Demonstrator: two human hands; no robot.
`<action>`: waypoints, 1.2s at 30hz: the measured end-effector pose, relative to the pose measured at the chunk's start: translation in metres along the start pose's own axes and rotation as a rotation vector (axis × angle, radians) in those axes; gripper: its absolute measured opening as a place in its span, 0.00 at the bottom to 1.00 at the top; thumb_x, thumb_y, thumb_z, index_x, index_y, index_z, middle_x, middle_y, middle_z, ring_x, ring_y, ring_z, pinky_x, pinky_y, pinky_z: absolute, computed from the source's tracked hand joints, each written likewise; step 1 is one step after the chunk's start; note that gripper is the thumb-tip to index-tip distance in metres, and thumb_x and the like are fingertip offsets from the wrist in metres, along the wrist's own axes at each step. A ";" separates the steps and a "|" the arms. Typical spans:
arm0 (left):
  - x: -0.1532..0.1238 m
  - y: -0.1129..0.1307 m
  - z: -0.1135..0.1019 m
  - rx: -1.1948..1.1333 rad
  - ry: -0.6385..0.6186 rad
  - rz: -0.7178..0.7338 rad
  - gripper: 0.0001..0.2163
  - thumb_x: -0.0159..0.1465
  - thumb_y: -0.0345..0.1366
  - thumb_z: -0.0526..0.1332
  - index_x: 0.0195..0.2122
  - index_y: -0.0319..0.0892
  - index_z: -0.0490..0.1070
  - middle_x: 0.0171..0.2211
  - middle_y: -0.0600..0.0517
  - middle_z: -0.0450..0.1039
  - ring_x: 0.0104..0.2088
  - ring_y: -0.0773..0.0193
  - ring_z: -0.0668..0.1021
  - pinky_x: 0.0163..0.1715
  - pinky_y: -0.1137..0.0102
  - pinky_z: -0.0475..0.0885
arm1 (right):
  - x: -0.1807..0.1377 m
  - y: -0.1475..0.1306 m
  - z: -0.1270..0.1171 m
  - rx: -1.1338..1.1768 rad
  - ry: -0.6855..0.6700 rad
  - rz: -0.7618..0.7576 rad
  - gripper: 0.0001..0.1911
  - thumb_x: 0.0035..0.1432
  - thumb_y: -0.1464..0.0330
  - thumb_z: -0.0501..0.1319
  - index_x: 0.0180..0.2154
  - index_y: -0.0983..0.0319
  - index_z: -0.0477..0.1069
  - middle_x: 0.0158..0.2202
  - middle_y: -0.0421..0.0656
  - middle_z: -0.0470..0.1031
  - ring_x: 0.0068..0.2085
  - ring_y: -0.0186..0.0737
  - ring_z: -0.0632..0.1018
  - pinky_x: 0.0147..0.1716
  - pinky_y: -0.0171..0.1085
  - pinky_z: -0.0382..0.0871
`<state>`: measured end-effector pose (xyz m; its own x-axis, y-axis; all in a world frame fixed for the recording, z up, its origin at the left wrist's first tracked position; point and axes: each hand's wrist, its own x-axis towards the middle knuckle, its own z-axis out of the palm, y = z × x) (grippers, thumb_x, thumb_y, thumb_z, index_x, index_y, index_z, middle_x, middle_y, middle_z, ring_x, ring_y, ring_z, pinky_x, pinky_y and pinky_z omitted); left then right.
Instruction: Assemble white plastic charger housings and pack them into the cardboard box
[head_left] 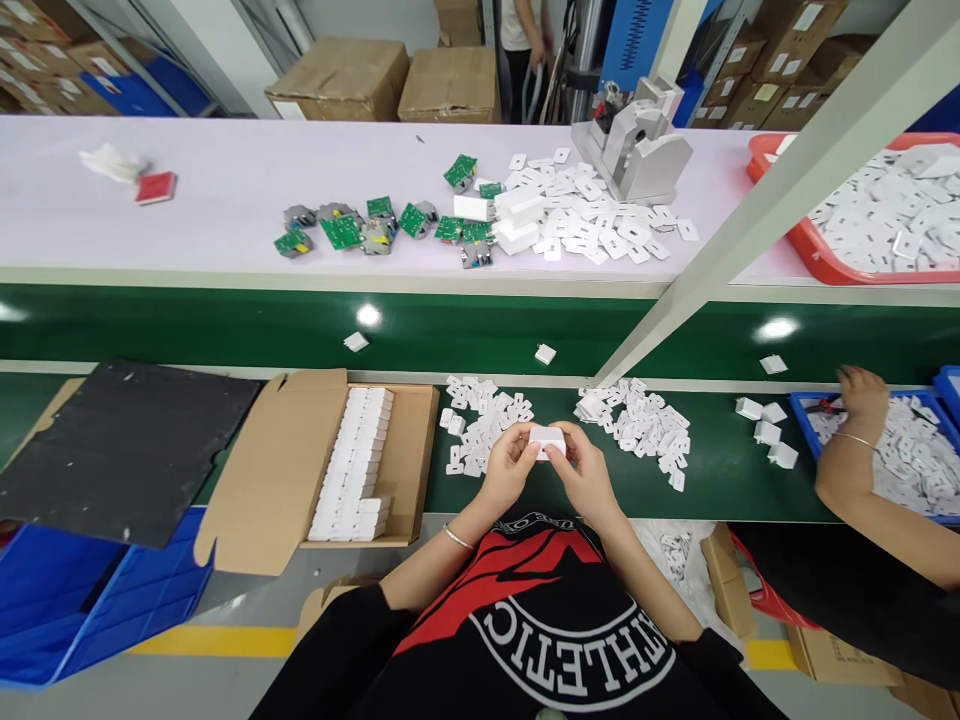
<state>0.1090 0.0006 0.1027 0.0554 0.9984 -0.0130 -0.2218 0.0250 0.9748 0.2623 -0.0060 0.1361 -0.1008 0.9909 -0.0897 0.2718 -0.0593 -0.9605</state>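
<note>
Left hand (512, 464) and right hand (586, 470) meet — fingers of both grasping a small, white, boxy plastic casing (547, 437) over the long green surface (712, 485). Looks like fitting or checking; next move wants an even grip.

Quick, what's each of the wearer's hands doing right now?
Left hand: closed, fingers gripping one end of a white block.
Right hand: closed, gripping the other end of the same white block.

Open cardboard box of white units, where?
Head view, left of centre: the cardboard box sits on the green bench, between the black sheet and white pieces.
</note>
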 end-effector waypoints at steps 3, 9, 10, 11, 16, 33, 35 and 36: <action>-0.002 0.002 -0.001 0.007 0.003 0.026 0.22 0.67 0.57 0.65 0.49 0.43 0.74 0.43 0.47 0.77 0.43 0.58 0.79 0.44 0.65 0.77 | 0.003 0.004 0.003 0.023 0.025 -0.029 0.18 0.67 0.55 0.63 0.52 0.59 0.72 0.45 0.45 0.82 0.42 0.44 0.81 0.41 0.39 0.75; -0.003 0.011 -0.006 -0.028 -0.038 0.055 0.22 0.67 0.54 0.66 0.54 0.44 0.72 0.47 0.45 0.76 0.47 0.56 0.80 0.49 0.62 0.77 | 0.008 -0.003 0.007 0.054 0.028 -0.083 0.19 0.65 0.56 0.65 0.52 0.59 0.72 0.43 0.44 0.82 0.40 0.43 0.80 0.38 0.38 0.75; -0.003 0.013 -0.007 -0.028 -0.036 0.069 0.22 0.67 0.54 0.66 0.54 0.43 0.72 0.47 0.45 0.76 0.47 0.56 0.80 0.48 0.62 0.77 | 0.007 -0.006 0.007 0.061 0.023 -0.097 0.19 0.65 0.56 0.66 0.52 0.59 0.72 0.43 0.45 0.82 0.40 0.43 0.80 0.38 0.38 0.75; -0.003 0.014 -0.008 -0.028 -0.036 0.087 0.22 0.67 0.53 0.67 0.54 0.43 0.72 0.46 0.45 0.75 0.46 0.56 0.80 0.47 0.63 0.78 | 0.007 -0.008 0.007 0.069 0.015 -0.110 0.20 0.65 0.56 0.66 0.53 0.59 0.72 0.44 0.45 0.81 0.41 0.43 0.80 0.38 0.38 0.75; -0.006 0.020 -0.009 -0.017 -0.064 0.180 0.22 0.66 0.51 0.68 0.56 0.44 0.72 0.44 0.48 0.72 0.41 0.61 0.79 0.39 0.68 0.76 | 0.005 -0.011 0.001 0.060 -0.045 -0.207 0.25 0.65 0.53 0.67 0.57 0.59 0.70 0.49 0.47 0.80 0.44 0.45 0.81 0.42 0.41 0.77; -0.011 0.042 -0.018 0.178 -0.129 0.345 0.23 0.71 0.57 0.59 0.57 0.45 0.71 0.42 0.49 0.66 0.40 0.60 0.71 0.38 0.66 0.71 | -0.004 -0.017 -0.001 0.010 -0.082 -0.355 0.30 0.66 0.48 0.64 0.61 0.57 0.66 0.55 0.50 0.76 0.49 0.49 0.79 0.48 0.46 0.77; -0.011 0.041 -0.018 0.219 -0.092 0.370 0.22 0.71 0.57 0.60 0.55 0.45 0.71 0.41 0.49 0.67 0.38 0.60 0.71 0.36 0.67 0.70 | -0.005 -0.015 0.002 0.064 -0.103 -0.349 0.28 0.69 0.49 0.61 0.62 0.56 0.66 0.54 0.49 0.75 0.48 0.48 0.79 0.47 0.45 0.77; -0.012 0.040 -0.018 0.241 -0.071 0.380 0.22 0.70 0.57 0.60 0.54 0.44 0.71 0.40 0.49 0.67 0.38 0.60 0.71 0.35 0.67 0.69 | -0.005 -0.014 0.004 0.098 -0.110 -0.337 0.26 0.70 0.49 0.59 0.62 0.56 0.66 0.53 0.49 0.75 0.47 0.47 0.79 0.46 0.44 0.77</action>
<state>0.0824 -0.0095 0.1376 0.0821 0.9281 0.3631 -0.0063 -0.3638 0.9314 0.2550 -0.0110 0.1485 -0.2732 0.9379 0.2138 0.1131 0.2521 -0.9611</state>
